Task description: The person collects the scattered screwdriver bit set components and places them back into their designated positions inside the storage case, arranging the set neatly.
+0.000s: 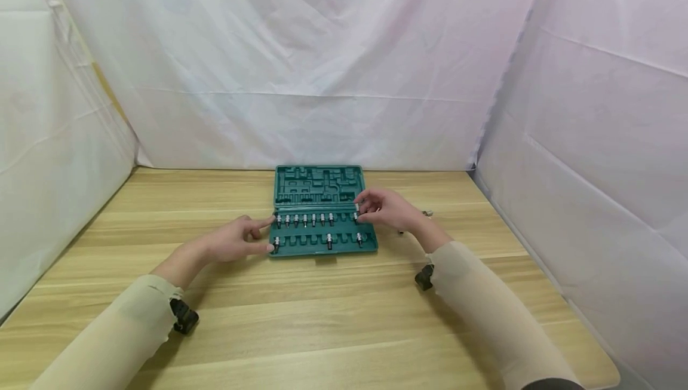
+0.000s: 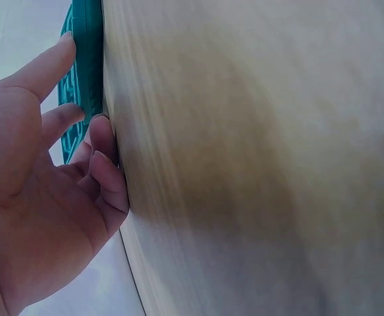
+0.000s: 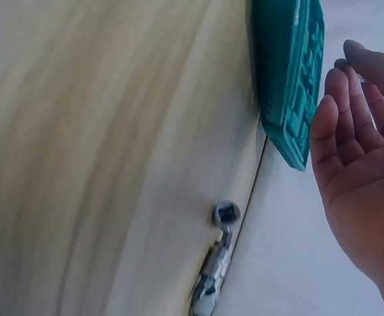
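A green case (image 1: 318,230) lies unfolded close to the far edge of the surface (image 1: 333,312), roughly midway between its left and right edges, with its moulded lid (image 1: 320,182) on the far side. Short bits with silver tops and dark ends sit in two rows in the near half. Seven stand together from the left end of the far row (image 1: 305,220), and one small bit (image 1: 356,217) is at that row's right end. The near row holds three: one at the left end (image 1: 276,244), one past the middle (image 1: 329,240) and one toward the right end (image 1: 359,239).

The right hand (image 1: 388,209) reaches over the case's right edge, its grip clamped, thumb and fingertips together, on the small bit; whether that bit is seated in its slot I cannot tell. The left hand (image 1: 236,239) is at the case's left edge, its grip apart: thumb by the near left corner, forefinger farther up, both touching the case.

Right of the case, partly hidden by the right hand, loose metal pieces (image 3: 211,273) lie on the surface, one socket (image 3: 226,214) showing a square hole. Pale sleeves (image 1: 115,330) cover both forearms, with a black device (image 1: 184,316) at each wrist. White sheeting (image 1: 301,67) hangs beyond the surface's far edge and along both sides.
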`<move>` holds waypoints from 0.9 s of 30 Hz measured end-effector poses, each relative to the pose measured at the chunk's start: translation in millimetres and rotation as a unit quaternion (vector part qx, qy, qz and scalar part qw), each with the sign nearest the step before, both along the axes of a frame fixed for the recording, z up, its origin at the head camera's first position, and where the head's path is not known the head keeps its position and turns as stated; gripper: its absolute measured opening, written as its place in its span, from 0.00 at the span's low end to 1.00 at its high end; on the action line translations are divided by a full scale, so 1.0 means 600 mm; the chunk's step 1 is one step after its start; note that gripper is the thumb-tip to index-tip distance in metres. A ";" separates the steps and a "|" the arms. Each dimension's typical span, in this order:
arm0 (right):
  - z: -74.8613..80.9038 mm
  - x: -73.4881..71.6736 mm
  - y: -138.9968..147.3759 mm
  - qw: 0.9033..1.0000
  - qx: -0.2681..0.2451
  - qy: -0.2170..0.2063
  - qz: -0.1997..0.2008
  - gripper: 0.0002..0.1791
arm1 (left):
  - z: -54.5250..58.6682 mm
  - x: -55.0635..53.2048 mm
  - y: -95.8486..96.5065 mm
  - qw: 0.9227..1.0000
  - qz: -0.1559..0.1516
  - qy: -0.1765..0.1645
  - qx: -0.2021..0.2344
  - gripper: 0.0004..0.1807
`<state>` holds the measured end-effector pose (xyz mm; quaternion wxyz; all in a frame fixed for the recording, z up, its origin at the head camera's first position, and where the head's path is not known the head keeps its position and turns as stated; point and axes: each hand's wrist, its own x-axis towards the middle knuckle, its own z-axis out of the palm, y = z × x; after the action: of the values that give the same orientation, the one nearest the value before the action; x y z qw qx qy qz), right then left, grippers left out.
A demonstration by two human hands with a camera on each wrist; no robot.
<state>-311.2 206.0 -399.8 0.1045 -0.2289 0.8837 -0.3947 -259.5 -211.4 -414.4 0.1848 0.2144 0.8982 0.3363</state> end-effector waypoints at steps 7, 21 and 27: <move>-0.010 -0.016 -0.027 1.000 0.027 0.004 -0.006 0.22 | -0.002 -0.001 0.000 1.000 -0.002 0.002 -0.002 0.46; -0.018 -0.028 -0.068 0.995 0.101 -0.003 0.004 0.22 | -0.005 -0.003 0.001 1.000 0.002 -0.003 -0.006 0.47; -0.020 -0.029 -0.073 0.994 0.110 -0.006 0.008 0.22 | -0.004 -0.003 0.000 1.000 0.003 -0.003 -0.005 0.47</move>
<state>-328.5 162.2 -411.8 0.1381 -0.2208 0.9192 -0.2954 -261.1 -211.2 -416.8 0.1874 0.2099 0.9001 0.3327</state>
